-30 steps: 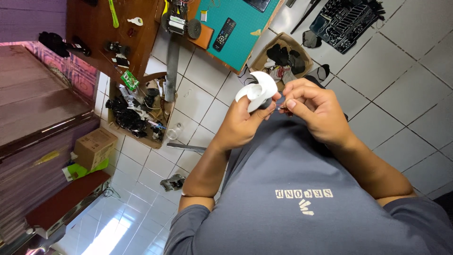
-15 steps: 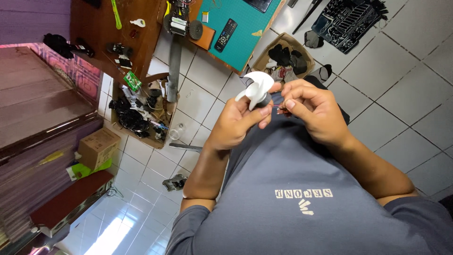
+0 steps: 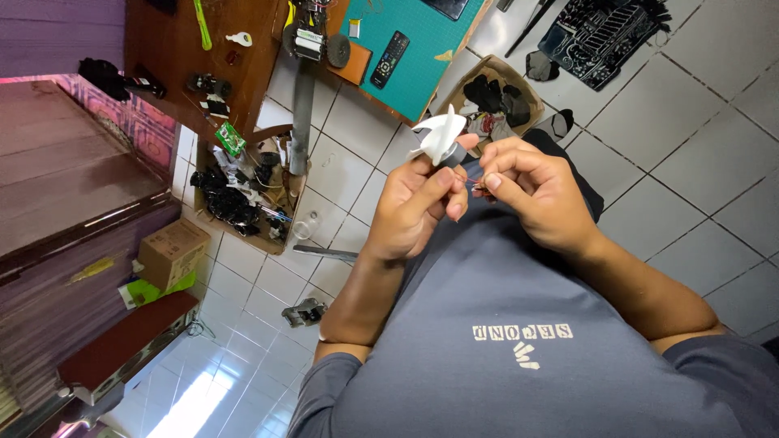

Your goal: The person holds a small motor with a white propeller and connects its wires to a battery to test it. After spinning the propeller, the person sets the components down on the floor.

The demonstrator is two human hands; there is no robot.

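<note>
My left hand (image 3: pixel 422 207) holds a small white fan propeller (image 3: pixel 441 135) on a little dark motor (image 3: pixel 454 156), in front of my chest. Thumb and fingers wrap the motor just under the blades. My right hand (image 3: pixel 535 195) is close beside it, its fingertips pinching thin reddish wires (image 3: pixel 475 185) that come off the motor. Both hands almost touch. My grey shirt (image 3: pixel 519 341) fills the lower part of the view.
On the white tile floor (image 3: pixel 673 105) stand a cardboard box of dark parts (image 3: pixel 497 99) and an open wooden tray of clutter (image 3: pixel 243 191). Farther off are a teal cutting mat (image 3: pixel 422 32) with a black remote (image 3: pixel 389 58), a grey pipe (image 3: pixel 302 113) and a brown desk (image 3: pixel 191 49).
The hands stay together at the same spot. The propeller has tilted a little in my left hand, and my right fingers have shifted slightly on the wires.
</note>
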